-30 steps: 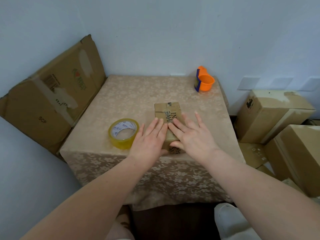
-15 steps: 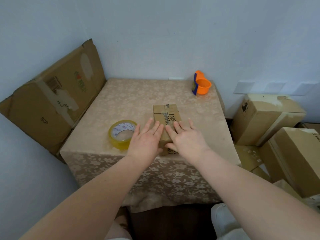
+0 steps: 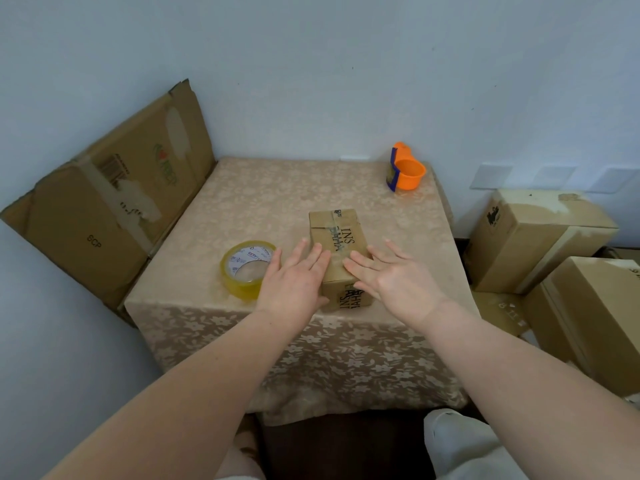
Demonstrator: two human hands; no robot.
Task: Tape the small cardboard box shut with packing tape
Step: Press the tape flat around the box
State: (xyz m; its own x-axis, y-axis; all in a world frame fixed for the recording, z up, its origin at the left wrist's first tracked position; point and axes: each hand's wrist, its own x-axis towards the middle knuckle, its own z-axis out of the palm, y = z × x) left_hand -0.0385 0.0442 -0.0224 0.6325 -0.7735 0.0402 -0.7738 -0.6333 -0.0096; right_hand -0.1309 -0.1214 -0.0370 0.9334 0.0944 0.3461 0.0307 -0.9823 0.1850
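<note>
Both your hands are flat on the small cardboard box (image 3: 338, 251), fingers spread and gripping nothing. Your left hand (image 3: 294, 282) covers its near left side, your right hand (image 3: 391, 277) lies over the near right edge. The box sits near the front edge of the table (image 3: 263, 202), with a clear strip of tape running along its top seam. The tape roll (image 3: 248, 269) lies flat just left of your left hand. An orange tape dispenser (image 3: 405, 171) is at the far right corner.
</note>
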